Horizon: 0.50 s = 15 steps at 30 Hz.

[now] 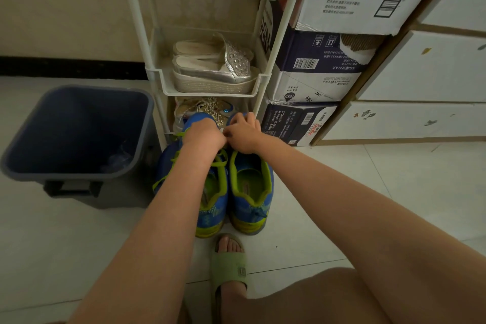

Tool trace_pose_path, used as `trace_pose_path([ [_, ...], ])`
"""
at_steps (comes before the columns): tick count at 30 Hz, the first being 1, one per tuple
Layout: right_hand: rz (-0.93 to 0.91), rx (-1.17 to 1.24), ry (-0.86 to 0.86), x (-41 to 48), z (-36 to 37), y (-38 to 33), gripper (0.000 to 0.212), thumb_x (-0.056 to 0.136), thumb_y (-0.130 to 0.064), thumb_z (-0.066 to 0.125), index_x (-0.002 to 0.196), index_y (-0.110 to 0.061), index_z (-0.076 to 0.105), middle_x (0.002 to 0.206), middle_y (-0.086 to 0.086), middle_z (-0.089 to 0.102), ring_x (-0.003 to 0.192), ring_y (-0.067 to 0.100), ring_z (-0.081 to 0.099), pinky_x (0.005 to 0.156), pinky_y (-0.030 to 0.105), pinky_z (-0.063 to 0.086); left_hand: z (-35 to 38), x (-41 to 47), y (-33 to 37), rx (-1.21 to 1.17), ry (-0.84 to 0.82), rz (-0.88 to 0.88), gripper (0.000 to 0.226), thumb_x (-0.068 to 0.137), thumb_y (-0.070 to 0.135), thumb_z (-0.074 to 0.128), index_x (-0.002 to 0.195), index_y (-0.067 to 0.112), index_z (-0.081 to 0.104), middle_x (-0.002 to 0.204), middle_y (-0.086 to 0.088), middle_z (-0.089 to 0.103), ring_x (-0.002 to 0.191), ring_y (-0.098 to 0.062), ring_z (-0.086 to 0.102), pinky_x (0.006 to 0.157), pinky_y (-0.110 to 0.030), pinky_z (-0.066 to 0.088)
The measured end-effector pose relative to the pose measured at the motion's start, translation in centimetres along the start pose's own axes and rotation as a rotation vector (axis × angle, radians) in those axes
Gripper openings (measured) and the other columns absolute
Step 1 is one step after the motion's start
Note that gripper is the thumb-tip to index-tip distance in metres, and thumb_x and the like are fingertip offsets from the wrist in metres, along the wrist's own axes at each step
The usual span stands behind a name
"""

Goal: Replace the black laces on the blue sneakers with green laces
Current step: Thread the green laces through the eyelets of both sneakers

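Two blue sneakers, lime trim, stand side by side on the floor tiles [368,205] right in front of the shoe rack [157,72], toes toward it, heels toward me. The left sneaker [213,208] touches the right sneaker [249,192].

A green lace [218,163] is threaded across the left sneaker's upper eyelets, and one loose strand trails off its outer side, away from the rack.

My left hand [203,135] and right hand [243,135] are both over the sneakers' front ends, just short of the rack's bottom shelf, and they touch each other. Fingers on both are curled down. What they grip is hidden, so I can't tell.

In the rack:
- Middle shelf: one pair of silver sandals [215,71], stacked.
- Bottom shelf: one glitter shoe [207,108], directly behind my hands.

One dark bin [65,118] stands left of the rack, beside the left sneaker. Three cardboard boxes [310,60] are stacked right of the rack, with a white drawer unit [420,73] past them.

One green slipper [228,268] is on my foot, just behind the sneaker heels, on the side away from the rack.
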State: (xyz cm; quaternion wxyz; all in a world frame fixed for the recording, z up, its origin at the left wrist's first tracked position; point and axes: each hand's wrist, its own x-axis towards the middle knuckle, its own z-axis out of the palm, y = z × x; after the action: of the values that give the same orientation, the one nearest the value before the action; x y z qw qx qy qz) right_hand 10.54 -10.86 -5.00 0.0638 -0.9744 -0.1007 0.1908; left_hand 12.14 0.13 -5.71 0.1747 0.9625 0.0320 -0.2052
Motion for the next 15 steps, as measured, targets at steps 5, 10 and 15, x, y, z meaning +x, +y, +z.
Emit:
trace_pose_path([
  [5, -0.043, 0.007, -0.041, -0.4, -0.6, 0.2, 0.034, 0.095, -0.044, 0.047, 0.119, -0.025, 0.062, 0.145, 0.011, 0.024, 0.134, 0.039, 0.013, 0.113, 0.045, 0.016, -0.3, -0.1, -0.1, 0.026, -0.046, 0.0, 0.019, 0.081, 0.023, 0.066, 0.072, 0.011, 0.054, 0.07, -0.007, 0.05, 0.06, -0.02, 0.049, 0.056, -0.031, 0.039],
  [10, -0.014, 0.084, -0.042, -0.7, -1.2, 0.1, 0.035, 0.096, -0.041, 0.048, 0.114, -0.014, 0.061, 0.139, 0.011, 0.028, 0.13, 0.036, 0.02, 0.111, 0.044, 0.019, -0.4, -0.8, 0.0, 0.004, -0.043, -0.022, 0.025, 0.085, 0.023, 0.061, 0.071, 0.007, 0.048, 0.086, -0.013, 0.057, 0.077, -0.028, 0.056, 0.062, -0.033, 0.043],
  [15, 0.018, 0.776, 0.076, -1.0, -1.5, 0.7, 0.022, 0.097, -0.032, 0.05, 0.091, -0.012, 0.058, 0.112, 0.014, 0.058, 0.112, 0.028, 0.05, 0.106, 0.047, 0.035, -0.6, -1.7, -0.1, -0.002, -0.048, -0.051, 0.02, 0.087, 0.02, 0.061, 0.096, 0.003, 0.053, 0.097, -0.012, 0.053, 0.099, -0.03, 0.057, 0.073, -0.035, 0.045],
])
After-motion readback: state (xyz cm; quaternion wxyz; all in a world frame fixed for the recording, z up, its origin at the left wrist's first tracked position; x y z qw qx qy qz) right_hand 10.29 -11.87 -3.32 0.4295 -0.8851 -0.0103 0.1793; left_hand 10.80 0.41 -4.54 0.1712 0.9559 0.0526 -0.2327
